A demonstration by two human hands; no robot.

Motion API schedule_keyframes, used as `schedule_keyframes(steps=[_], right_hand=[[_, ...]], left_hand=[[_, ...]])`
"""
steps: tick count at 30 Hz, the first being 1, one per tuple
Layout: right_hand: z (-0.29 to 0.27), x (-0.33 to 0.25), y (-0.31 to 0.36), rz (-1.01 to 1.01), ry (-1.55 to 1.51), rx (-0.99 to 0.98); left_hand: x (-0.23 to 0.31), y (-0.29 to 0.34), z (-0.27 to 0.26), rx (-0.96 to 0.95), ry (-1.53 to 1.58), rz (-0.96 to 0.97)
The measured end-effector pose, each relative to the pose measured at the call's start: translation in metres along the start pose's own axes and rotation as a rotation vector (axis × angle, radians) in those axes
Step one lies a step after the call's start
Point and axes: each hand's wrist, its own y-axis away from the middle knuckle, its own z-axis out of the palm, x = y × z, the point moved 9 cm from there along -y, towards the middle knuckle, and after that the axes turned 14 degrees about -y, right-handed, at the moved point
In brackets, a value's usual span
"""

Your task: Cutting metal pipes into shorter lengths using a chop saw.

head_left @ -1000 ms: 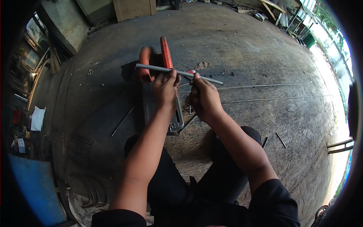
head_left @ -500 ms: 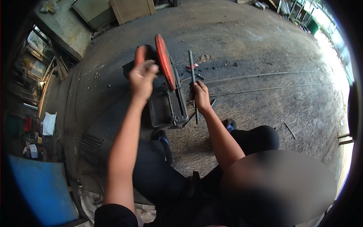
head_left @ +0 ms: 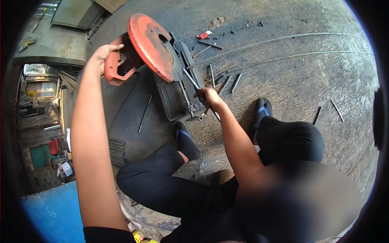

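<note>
A chop saw with a red-orange blade guard [head_left: 146, 42] stands on the floor ahead of me, its dark metal base [head_left: 167, 98] under the raised guard. My left hand [head_left: 101, 56] is wrapped round the saw's orange handle [head_left: 115, 77]. In my right hand [head_left: 209, 99] is a thin metal rod [head_left: 189, 77], gripped along its length. The rod slants over the base, its far end close to the blade's lower edge. Whether it touches the blade I cannot tell. A clamp screw [head_left: 184, 94] runs along the base beside the rod.
Several short cut rods [head_left: 236, 83] lie right of the saw, near a small red packet [head_left: 204, 35]. Two long thin bars [head_left: 283, 39] stretch across the floor to the right. A bundle of rods [head_left: 117, 152] lies by my left knee. A blue panel [head_left: 54, 210] stands lower left.
My left hand, previously blurred beside the saw, now grips its handle. My right hand has brought the rod from upright in view to a slant at the saw. The view has shifted.
</note>
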Motion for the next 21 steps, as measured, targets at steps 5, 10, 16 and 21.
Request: schedule_keyframes(steps=[5,10,16,21], right_hand=[[-0.011,0.012,-0.014,0.074,-0.148,-0.003],[-0.019,0.012,-0.014,0.059,-0.216,0.005],[-0.017,0.012,-0.003,0.157,-0.115,-0.018],[-0.013,0.018,-0.001,0.185,-0.089,-0.075]], left_hand=[[-0.005,0.005,0.009,-0.011,0.035,-0.064],[-0.005,0.013,0.01,0.038,0.023,-0.051],[-0.021,0.015,0.018,0.039,0.08,-0.045],[-0.029,0.01,0.019,0.053,0.05,-0.056]])
